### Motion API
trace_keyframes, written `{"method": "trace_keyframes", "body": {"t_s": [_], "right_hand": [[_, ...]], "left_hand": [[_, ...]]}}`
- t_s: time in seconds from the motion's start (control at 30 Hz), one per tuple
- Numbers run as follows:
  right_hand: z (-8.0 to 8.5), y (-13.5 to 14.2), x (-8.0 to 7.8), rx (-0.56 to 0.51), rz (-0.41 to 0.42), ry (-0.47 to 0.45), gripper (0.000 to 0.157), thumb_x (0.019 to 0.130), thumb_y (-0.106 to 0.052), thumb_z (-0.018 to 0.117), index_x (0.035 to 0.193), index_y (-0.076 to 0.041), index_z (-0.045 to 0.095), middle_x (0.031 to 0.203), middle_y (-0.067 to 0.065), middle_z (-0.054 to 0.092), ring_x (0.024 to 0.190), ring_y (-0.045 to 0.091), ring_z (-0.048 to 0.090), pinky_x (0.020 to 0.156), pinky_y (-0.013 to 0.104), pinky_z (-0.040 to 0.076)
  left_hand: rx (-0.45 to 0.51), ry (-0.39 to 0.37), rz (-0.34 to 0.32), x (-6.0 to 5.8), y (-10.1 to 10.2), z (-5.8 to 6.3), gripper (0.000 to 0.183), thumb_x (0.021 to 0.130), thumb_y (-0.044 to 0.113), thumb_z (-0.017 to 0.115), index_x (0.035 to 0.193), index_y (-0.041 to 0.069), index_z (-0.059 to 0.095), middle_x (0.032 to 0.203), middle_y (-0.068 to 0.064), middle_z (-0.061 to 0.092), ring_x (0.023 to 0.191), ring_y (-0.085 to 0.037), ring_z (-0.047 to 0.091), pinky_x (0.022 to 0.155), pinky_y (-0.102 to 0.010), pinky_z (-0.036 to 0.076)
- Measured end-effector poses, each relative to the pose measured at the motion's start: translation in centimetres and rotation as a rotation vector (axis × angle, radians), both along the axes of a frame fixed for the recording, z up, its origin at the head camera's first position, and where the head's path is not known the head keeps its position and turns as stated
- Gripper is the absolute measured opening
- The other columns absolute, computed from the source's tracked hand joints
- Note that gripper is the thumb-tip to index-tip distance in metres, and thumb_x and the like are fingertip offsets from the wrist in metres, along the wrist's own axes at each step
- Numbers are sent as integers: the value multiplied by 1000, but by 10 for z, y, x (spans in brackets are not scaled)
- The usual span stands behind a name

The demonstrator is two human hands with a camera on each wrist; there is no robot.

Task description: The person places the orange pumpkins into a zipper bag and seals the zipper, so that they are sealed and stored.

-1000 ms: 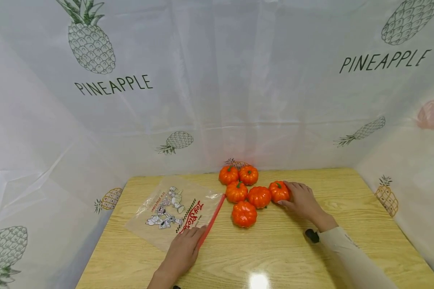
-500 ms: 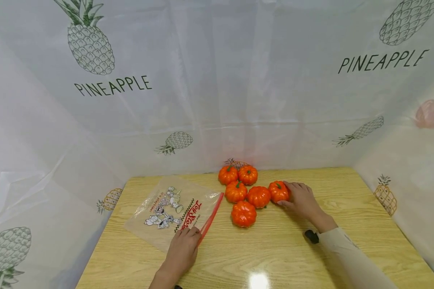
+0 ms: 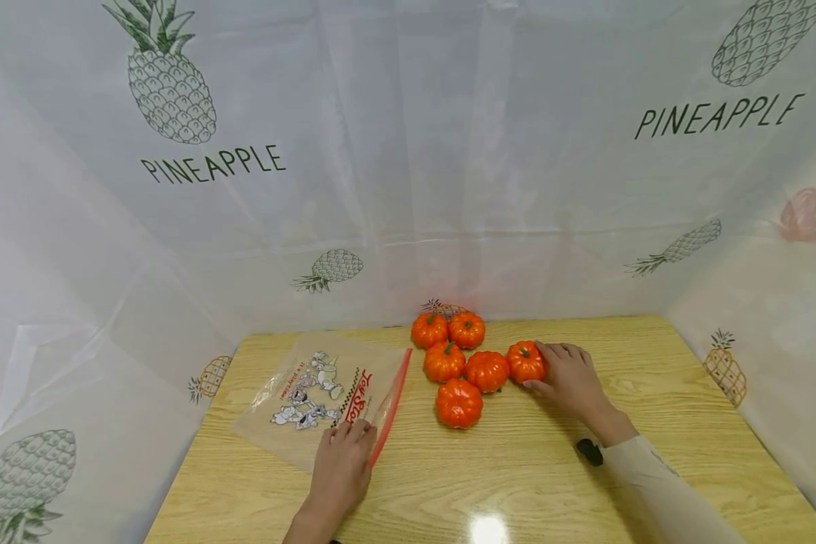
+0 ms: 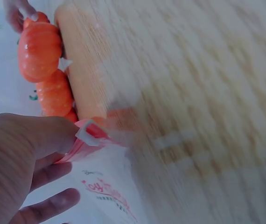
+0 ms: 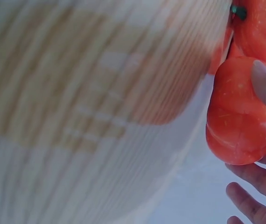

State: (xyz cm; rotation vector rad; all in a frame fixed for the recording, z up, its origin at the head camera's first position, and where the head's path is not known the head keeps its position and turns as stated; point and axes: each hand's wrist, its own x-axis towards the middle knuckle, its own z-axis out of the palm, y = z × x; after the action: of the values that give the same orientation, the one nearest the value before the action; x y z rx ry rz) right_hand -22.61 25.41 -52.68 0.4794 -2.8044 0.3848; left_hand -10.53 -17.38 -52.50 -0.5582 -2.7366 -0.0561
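My left hand (image 3: 342,462) pinches the red zip edge of a clear plastic zip bag (image 3: 323,397) printed with cartoon figures and red lettering. In the left wrist view, the red strip (image 4: 84,147) sits between thumb and fingers, and the bag's mouth gapes a little. On the right, my right hand (image 3: 569,378) holds a small orange toy pumpkin (image 3: 526,361), its thumb across the near side and fingers behind in the right wrist view. Beside that one, several similar pumpkins are clustered, including one in the middle (image 3: 487,371) and one in front (image 3: 459,403).
Two pumpkins at the back, one left (image 3: 429,330) and one right (image 3: 467,329), stand near the table's rear edge. A pale curtain (image 3: 449,151) printed with pineapples rises behind and along both sides of the wooden table (image 3: 517,483).
The left hand has drawn the bag's red edge slightly to the left, away from the pumpkins, and the mouth has parted a bit. The right hand and its pumpkin have barely moved.
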Motion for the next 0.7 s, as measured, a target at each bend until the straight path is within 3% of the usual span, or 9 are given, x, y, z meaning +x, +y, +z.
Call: {"method": "trace_keyframes", "body": {"t_s": [0.4, 0.53, 0.7], "right_hand": [[9, 3, 9, -21, -3, 54, 81, 82, -33, 91, 145, 4, 58, 132, 27, 65, 124, 52, 52, 107, 70, 36], [12, 5, 11, -29, -7, 61, 81, 81, -32, 92, 145, 4, 58, 132, 28, 65, 124, 52, 52, 105, 71, 37], [14, 7, 12, -43, -19, 65, 81, 81, -32, 92, 145, 3, 58, 132, 28, 65, 124, 53, 52, 106, 71, 35]], "left_hand": [[94, 73, 35, -1, 2, -1, 44, 72, -5, 82, 114, 8, 80, 114, -2, 68, 103, -27, 64, 87, -47, 52], [165, 92, 61, -2, 3, 0, 44, 69, -12, 82, 109, 8, 82, 111, -1, 69, 102, -26, 64, 86, -48, 51], [270, 117, 83, -2, 2, 2, 42, 69, -9, 85, 109, 4, 82, 113, -2, 71, 104, -28, 63, 88, -49, 49]]}}
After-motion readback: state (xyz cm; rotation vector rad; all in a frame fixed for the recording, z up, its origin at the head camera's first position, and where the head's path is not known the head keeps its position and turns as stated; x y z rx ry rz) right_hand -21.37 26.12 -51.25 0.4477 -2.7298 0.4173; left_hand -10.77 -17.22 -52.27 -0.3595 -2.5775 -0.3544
